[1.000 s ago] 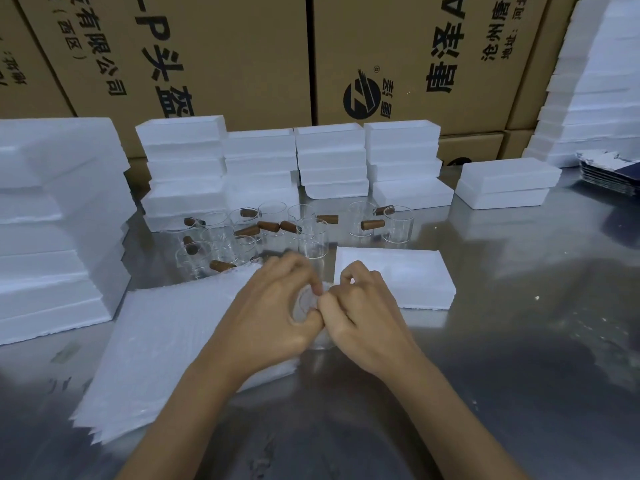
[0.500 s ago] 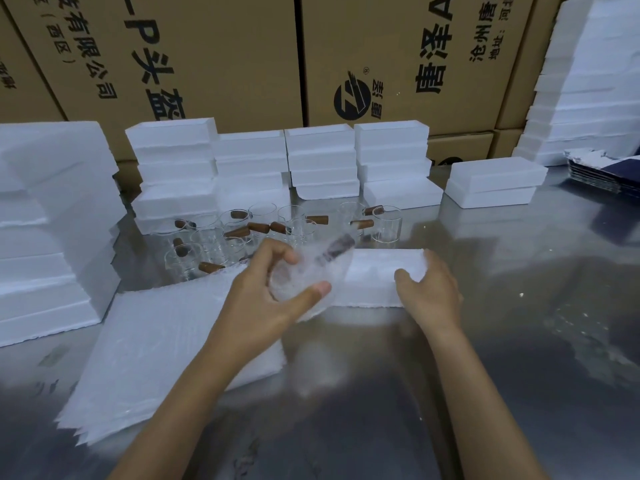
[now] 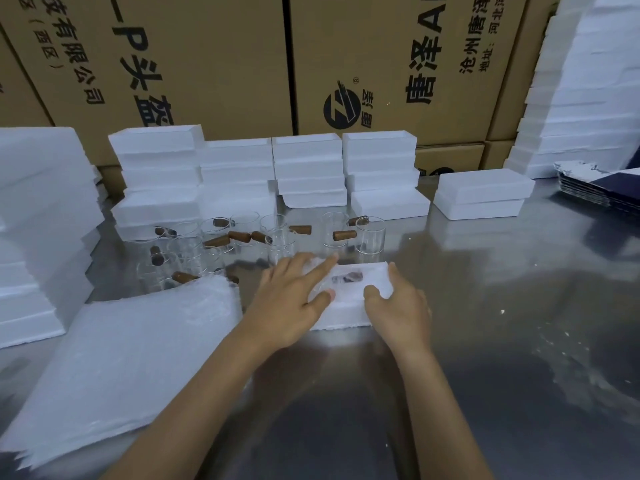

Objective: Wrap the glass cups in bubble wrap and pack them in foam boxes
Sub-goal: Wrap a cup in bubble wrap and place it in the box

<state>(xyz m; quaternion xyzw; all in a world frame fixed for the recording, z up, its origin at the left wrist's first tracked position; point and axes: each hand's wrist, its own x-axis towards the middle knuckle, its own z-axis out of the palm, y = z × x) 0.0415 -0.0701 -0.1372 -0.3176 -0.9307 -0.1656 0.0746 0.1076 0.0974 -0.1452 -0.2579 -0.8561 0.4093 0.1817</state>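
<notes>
A wrapped cup (image 3: 341, 284) is seen lying in an open foam box (image 3: 349, 315) near the middle of the tabletop (image 3: 502, 341); a dark patch of it shows through the bubble wrap. The left hand (image 3: 292, 299) is laid over the left part of the box with its fingers nearly straight, the forefinger stretched across the far rim and the thumb pressed on the wrap. The right hand (image 3: 398, 311) is set at the box's near right corner, its fingers curled over the rim and its thumb on the inner side, so the box is gripped.

Just behind the box, bare glass cups (image 3: 370, 239) with brown handles are stood in a loose group toward the far edge, some touching. A pile of bubble-wrap sheets (image 3: 121, 362) is spread along the near left of the tabletop, beside the left forearm. Stacks of foam boxes (image 3: 308, 169) are ranged along the far edge, with a lone pair (image 3: 483, 195) to their right. A taller stack (image 3: 38, 233) is set at the left edge and another (image 3: 581, 98) at the far right corner. Flat dark cartons (image 3: 599, 187) are piled at the right edge. Large cardboard boxes (image 3: 214, 57) with printed characters are stood behind the table.
</notes>
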